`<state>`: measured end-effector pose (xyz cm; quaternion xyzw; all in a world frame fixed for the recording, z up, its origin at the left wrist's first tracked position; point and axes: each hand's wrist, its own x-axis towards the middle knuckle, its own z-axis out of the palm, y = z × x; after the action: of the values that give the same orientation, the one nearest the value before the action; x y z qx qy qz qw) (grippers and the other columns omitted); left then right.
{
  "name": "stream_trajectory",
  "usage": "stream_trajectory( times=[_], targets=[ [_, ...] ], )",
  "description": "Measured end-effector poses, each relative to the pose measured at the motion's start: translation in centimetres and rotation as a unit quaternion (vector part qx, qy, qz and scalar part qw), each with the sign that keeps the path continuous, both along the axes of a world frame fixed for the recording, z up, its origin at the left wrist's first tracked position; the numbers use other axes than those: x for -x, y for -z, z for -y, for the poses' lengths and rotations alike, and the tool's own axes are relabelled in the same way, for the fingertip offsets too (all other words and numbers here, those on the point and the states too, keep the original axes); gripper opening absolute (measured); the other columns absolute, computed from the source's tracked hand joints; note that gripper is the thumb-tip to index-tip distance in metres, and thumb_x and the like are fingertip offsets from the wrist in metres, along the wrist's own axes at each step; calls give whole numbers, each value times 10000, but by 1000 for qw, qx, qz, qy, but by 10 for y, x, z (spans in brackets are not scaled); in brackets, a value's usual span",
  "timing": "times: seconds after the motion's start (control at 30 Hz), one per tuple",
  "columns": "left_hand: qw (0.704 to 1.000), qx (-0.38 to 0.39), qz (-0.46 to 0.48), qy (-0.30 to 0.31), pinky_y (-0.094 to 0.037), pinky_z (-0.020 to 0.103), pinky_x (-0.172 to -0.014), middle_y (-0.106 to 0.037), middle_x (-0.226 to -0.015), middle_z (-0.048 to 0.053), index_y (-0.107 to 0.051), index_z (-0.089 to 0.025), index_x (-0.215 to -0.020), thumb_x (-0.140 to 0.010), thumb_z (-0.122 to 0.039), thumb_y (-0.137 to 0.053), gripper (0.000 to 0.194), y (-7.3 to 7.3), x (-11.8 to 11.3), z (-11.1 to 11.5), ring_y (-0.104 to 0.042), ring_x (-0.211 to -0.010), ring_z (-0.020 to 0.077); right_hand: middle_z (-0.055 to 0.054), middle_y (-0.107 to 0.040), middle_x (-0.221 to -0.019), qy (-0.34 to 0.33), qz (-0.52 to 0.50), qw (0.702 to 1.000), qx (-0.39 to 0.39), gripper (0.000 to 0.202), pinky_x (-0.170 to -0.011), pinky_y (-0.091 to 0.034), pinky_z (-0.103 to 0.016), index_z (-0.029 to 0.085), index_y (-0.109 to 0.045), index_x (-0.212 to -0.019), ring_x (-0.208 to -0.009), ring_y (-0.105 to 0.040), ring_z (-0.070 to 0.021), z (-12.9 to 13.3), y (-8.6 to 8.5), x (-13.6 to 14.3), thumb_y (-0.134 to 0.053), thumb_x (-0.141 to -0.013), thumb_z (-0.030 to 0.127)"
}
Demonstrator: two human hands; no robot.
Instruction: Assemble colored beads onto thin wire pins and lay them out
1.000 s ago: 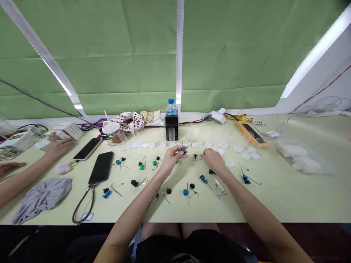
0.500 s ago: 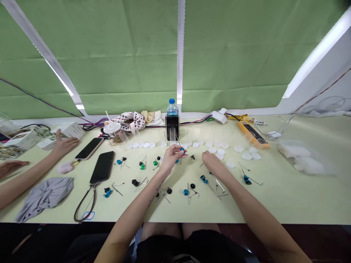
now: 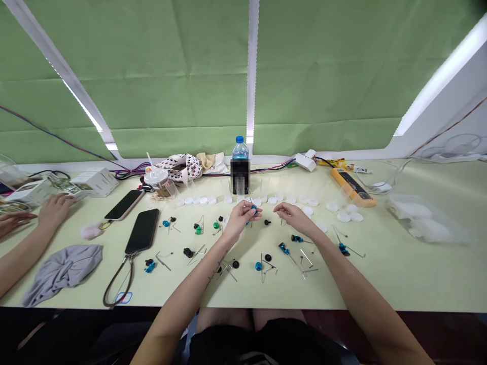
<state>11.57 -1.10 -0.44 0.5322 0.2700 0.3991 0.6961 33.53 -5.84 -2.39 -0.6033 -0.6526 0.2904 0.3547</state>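
Rods of bent metal [image 3: 262, 274] lie near the front edge of the pale table [image 3: 418, 276], beside a blue knob [image 3: 258, 266] and a black disc [image 3: 268, 257]. Farther in, the person's left hand [image 3: 239, 219] pinches a small blue piece [image 3: 253, 209] between its fingertips. Their right hand [image 3: 296, 218] hovers opposite, fingers bent; I can't tell whether it grips anything. Between them, a small black part [image 3: 267, 222] sits on the table. Behind stand white caps [image 3: 272, 201] in a row, then a blue-capped bottle [image 3: 240, 151].
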Motion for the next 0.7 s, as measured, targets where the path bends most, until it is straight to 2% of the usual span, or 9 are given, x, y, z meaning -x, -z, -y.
stream_trajectory(
  times=[0.17, 0.3, 0.47, 0.57, 0.7],
  targets=[
    [1000, -2, 2, 2, -493, 365, -820, -677, -870, 84, -484, -153, -839, -733, -313, -683, 276, 0, 0, 1, -656, -756, 153, 14, -578, -686, -48, 140, 987, 62, 211, -614, -349, -256, 240, -615, -971, -650, -518, -155, 1, 5, 9, -510, -788, 233],
    [1000, -5, 5, 7, -491, 366, -825, -677, -866, 84, -483, -149, -833, -732, -308, -685, 275, 0, 0, 1, -654, -763, 154, -6, -626, -805, -96, 195, 974, 60, 179, -651, -350, -249, 245, -616, -924, -752, -546, -170, -1, 10, 17, -497, -802, 190],
    [1000, -4, 8, 1, -492, 373, -824, -678, -857, 86, -497, -142, -843, -727, -311, -693, 284, -2, 2, -3, -655, -771, 163, -24, -635, -876, -62, 296, 952, 41, 107, -637, -345, -238, 206, -565, -889, -761, -564, -165, 2, 4, 19, -476, -841, 169],
    [1000, -11, -5, -10, -497, 361, -803, -679, -847, 86, -516, -133, -847, -717, -314, -700, 289, -4, 3, -4, -653, -740, 158, -59, -624, -886, -39, 410, 911, -5, 122, -623, -345, -249, 176, -540, -923, -764, -571, -180, 6, -3, 19, -463, -854, 111],
    [999, -19, -22, -16, -502, 345, -779, -677, -835, 78, -542, -125, -840, -678, -306, -730, 307, -4, 2, -3, -646, -708, 148, -92, -601, -891, -44, 529, 845, -64, 266, -595, -361, -266, 151, -534, -927, -796, -573, -212, 12, -6, 28, -476, -762, -50]
  ],
)
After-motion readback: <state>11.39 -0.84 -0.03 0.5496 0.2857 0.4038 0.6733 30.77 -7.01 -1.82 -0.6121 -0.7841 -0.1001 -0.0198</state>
